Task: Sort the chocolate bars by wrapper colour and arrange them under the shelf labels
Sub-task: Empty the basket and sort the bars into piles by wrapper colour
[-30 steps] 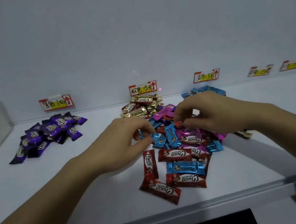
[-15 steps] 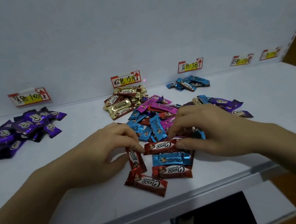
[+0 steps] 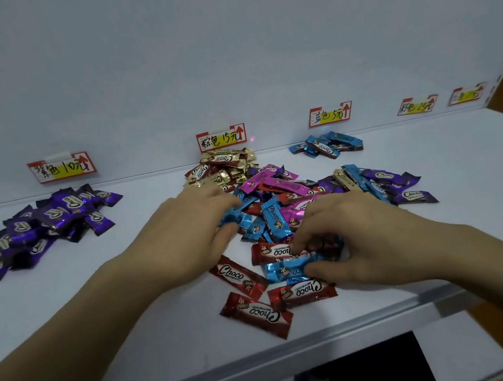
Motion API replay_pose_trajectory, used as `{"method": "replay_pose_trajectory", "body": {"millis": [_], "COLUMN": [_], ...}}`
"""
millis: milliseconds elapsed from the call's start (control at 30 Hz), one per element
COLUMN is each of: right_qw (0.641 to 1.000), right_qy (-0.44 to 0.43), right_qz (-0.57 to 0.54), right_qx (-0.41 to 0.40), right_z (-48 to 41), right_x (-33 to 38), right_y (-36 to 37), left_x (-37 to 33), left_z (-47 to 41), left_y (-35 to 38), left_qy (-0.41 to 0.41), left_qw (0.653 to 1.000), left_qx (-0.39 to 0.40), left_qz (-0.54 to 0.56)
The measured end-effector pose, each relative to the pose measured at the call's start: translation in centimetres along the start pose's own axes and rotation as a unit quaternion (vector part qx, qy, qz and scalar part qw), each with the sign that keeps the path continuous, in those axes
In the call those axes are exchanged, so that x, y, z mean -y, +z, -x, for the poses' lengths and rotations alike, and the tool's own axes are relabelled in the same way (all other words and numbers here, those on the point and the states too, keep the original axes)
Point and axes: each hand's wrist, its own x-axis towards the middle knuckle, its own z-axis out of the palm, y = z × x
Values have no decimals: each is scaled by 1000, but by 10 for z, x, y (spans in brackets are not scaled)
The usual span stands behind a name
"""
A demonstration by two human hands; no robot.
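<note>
Blue-picking step: right hand [image 3: 350,240] pinches a blue bar [image 3: 284,269], left hand [image 3: 184,230] fingers [image 3: 205,197] grip a second blue bar [image 3: 231,217]; next, both go to the blue pile [image 3: 327,145] beyond the fingers

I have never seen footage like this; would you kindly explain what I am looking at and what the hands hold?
There is no machine: a person sorts chocolate bars, filmed by one camera worn on the head, looking down at the hands. On the white shelf lie sorted heaps beneath paper labels: a purple heap at left, a gold heap in the middle, a small blue heap further right. The mixed pile in front is unsorted. The left hand pinches a blue bar from it. The right hand curls over a red bar and a second blue bar; which it grips is unclear.
</note>
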Motion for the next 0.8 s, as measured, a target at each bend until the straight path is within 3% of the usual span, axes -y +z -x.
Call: {"method": "replay_pose_trajectory", "body": {"millis": [167,300,500,800], "right_qw": [992,975,960,957], "right_qy": [36,80,165,220], "right_qz": [-125,-207,-205,-159], "right_qx": [4,-26,-96,-99], "right_z": [-2,-7,-49,-162], "right_x": [-2,-8,-27,-64], "right_y": [-4,-8,-11,-8], "left_x": [9,11,18,58], "left_z": [-7,-4,-6,-61], "left_y": [3,3,-7,-9], "left_qy": [-32,-57,-156,-218], "left_qw": [999,998,977,963], "left_qx": [36,1,-92,-137], "left_qz": [-21,8,113,85]}}
